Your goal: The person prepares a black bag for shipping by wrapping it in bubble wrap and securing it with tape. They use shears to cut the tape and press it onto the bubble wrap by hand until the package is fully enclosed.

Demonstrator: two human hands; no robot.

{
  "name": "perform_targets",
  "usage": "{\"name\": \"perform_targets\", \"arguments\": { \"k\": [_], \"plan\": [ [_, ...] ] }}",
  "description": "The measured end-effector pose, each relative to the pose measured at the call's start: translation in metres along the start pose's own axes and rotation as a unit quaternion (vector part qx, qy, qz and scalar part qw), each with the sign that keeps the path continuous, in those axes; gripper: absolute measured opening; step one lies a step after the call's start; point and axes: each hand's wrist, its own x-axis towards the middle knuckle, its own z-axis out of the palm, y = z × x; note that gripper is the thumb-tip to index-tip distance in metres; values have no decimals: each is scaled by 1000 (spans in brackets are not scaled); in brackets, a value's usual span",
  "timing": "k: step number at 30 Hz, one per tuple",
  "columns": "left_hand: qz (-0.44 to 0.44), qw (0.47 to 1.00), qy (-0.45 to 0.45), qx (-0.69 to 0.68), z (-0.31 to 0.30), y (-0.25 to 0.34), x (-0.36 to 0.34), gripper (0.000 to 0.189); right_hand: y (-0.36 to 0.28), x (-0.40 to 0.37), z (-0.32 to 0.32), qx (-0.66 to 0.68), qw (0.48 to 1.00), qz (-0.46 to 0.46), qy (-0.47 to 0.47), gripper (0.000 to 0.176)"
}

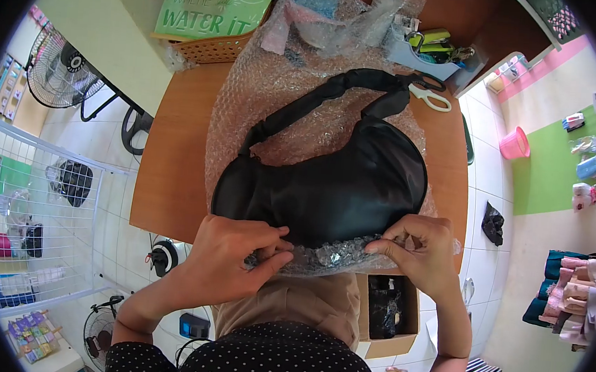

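Note:
A black shoulder bag [326,184] lies on a sheet of bubble wrap [241,113], its strap curving toward the back of the wooden table [169,156]. Along the bag's lower edge, the near border of the wrap is gathered up. My left hand [241,254] pinches that border at the left with fingers closed. At the right my right hand [421,253] grips the same border between thumb and fingers. Scissors [428,97] with white and black handles rest beside the strap at the upper right.
A wicker basket [217,50] with a green sign stands at the back left. A light-blue container [424,60] of tools sits at the back right. An open drawer or box [408,339] is below the table's front edge.

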Motion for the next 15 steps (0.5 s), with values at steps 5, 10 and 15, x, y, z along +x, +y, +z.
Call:
{"name": "perform_targets", "arguments": {
  "k": [5,10,15],
  "plan": [
    [17,999,34,10,4,-3,1,20,-3,1,0,-15,999,42,5,28],
    [15,999,9,42,1,0,0,14,-7,4,3,-90,995,-37,28,28],
    [97,983,15,156,-1,0,-4,7,-14,2,1,-175,983,-45,14,28]
  ]
}}
